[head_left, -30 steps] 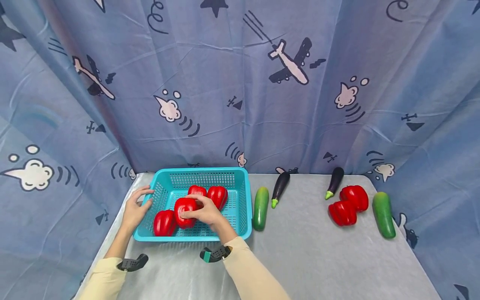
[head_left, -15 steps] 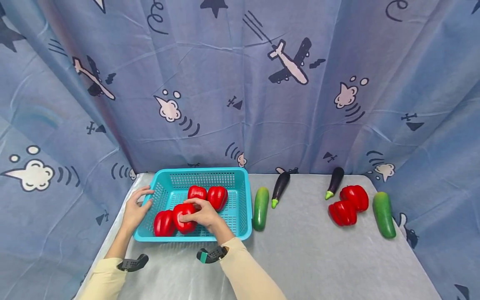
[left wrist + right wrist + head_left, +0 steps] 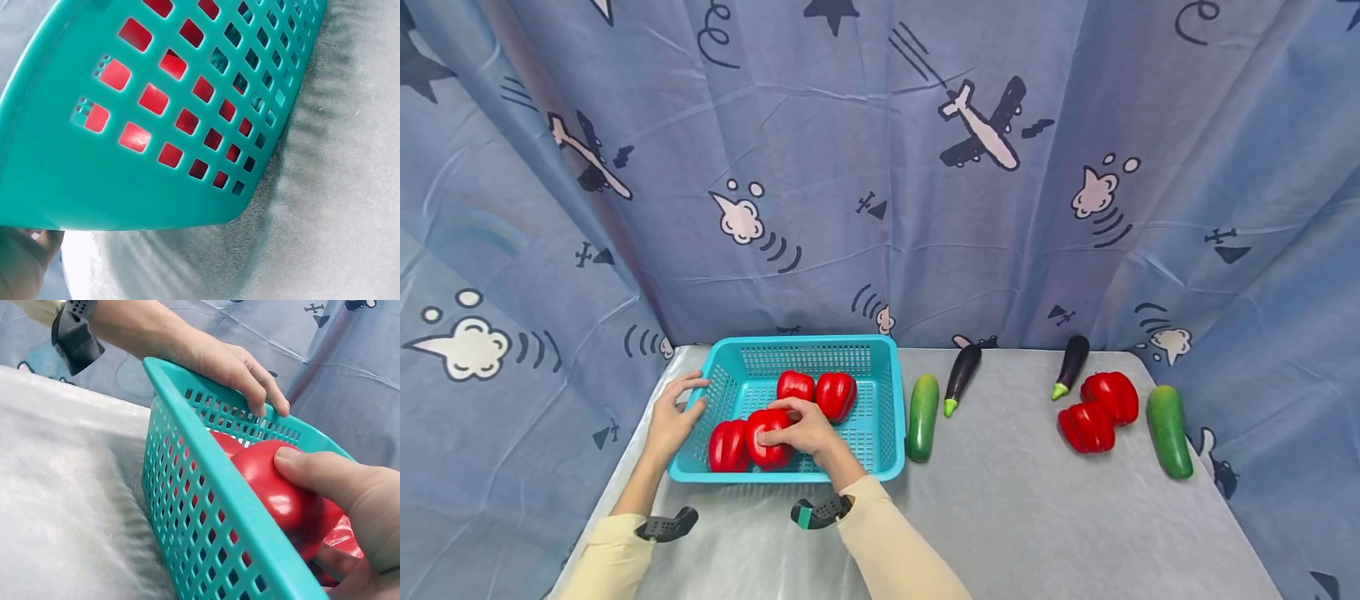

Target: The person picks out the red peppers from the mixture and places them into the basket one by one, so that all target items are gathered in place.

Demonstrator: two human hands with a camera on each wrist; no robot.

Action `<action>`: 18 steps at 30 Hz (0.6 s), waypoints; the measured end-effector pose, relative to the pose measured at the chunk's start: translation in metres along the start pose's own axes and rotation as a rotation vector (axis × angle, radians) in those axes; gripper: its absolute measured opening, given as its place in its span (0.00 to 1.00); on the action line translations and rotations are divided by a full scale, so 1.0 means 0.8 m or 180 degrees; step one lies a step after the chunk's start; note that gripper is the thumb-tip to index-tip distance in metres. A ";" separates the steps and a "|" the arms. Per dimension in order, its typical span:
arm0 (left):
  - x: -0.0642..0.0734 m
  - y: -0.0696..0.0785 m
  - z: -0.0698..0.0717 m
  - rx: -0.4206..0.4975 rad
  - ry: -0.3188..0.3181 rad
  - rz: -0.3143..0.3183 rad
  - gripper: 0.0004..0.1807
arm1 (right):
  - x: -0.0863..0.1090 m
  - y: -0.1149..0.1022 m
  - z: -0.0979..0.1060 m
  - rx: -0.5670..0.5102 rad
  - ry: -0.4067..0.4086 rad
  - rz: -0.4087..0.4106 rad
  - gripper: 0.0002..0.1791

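Observation:
A turquoise plastic basket (image 3: 790,478) stands at the left of the table. My right hand (image 3: 808,427) grips a red bell pepper (image 3: 767,446) low inside it, thumb on the near side and fingers round the far side. This pepper sits against another red bell pepper (image 3: 727,447) in the basket's near left part. Farther back in the basket lie a red bell pepper (image 3: 795,386) and another bell pepper (image 3: 836,396), side by side. My left hand (image 3: 672,421) rests on the basket's left rim, fingertips over the edge; the right wrist view shows those fingers (image 3: 253,394) loosely bent.
Right of the basket lie a cucumber (image 3: 922,417) and an eggplant (image 3: 962,375). Farther right are another eggplant (image 3: 1072,362), two touching bell peppers (image 3: 1086,427) and a second cucumber (image 3: 1168,432). A patterned blue curtain (image 3: 880,167) hangs behind the table (image 3: 1000,517).
My right hand has lowered the bell pepper toward the basket's near side, beside the near left pepper, and has since stayed there. The left hand has kept its place.

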State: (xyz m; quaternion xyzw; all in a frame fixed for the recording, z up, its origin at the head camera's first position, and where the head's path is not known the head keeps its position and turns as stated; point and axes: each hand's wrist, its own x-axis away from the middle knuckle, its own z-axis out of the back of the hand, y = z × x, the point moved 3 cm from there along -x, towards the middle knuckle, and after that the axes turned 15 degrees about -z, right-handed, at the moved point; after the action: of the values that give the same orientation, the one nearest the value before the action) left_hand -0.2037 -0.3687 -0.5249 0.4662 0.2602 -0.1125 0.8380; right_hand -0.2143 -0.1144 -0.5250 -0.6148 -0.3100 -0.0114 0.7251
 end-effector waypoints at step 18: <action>-0.001 -0.001 0.001 -0.0029 -0.0006 0.0007 0.15 | 0.008 -0.001 0.002 0.0211 0.0162 0.0176 0.26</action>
State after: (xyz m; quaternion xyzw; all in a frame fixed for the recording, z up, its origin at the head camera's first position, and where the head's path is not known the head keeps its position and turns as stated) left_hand -0.2046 -0.3699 -0.5245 0.4626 0.2595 -0.1107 0.8405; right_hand -0.2104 -0.1111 -0.5213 -0.5983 -0.2746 0.0032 0.7527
